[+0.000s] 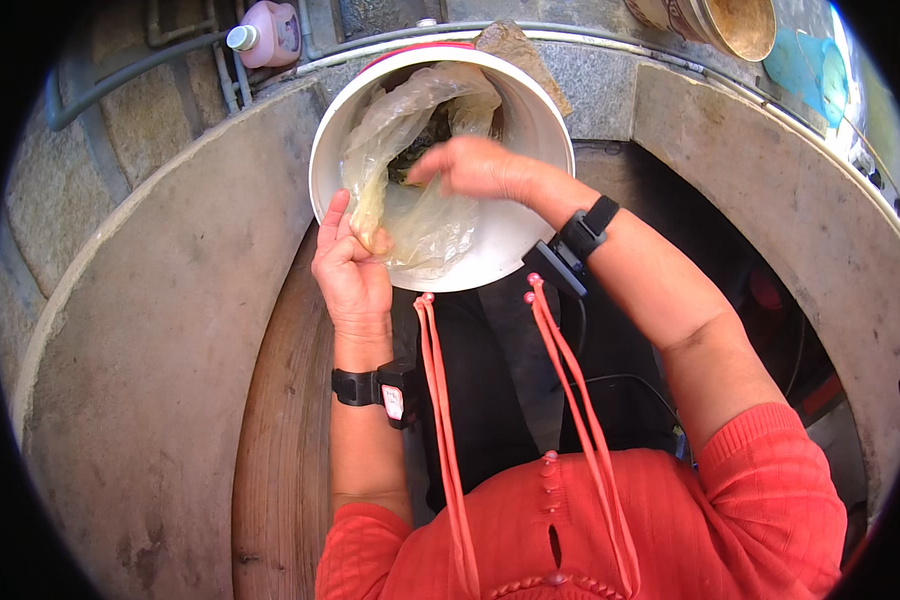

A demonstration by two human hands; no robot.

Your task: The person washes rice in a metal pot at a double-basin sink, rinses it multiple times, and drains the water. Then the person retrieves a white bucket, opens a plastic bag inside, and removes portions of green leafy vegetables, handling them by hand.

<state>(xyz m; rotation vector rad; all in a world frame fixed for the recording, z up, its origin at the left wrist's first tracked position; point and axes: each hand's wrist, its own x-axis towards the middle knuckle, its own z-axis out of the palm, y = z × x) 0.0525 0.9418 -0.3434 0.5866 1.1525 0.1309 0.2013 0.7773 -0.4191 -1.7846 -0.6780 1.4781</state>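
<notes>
A white plastic bucket (pixel 506 251) stands in front of me with its mouth facing up. Inside it lies a clear, yellowish plastic bag (pixel 435 225) with its mouth spread apart. Dark green, leafy-looking matter (pixel 406 161) shows within the bag. My left hand (pixel 352 262) is at the bucket's near left rim, thumb and fingers pinching the bag's edge, one finger raised. My right hand (pixel 469 166) is over the bag's mouth, fingers pointing left towards the dark matter; it is motion-blurred, and whether its fingertips hold anything cannot be made out.
A curved stone ledge (pixel 157 315) wraps round both sides. Beyond the bucket are a rough stone (pixel 521 60), pipes (pixel 142 71) and a pink plastic jug (pixel 274 36). Further right stand a stained bucket (pixel 739 22) and a turquoise one (pixel 806 75). Wooden boards (pixel 289 450) lie at left.
</notes>
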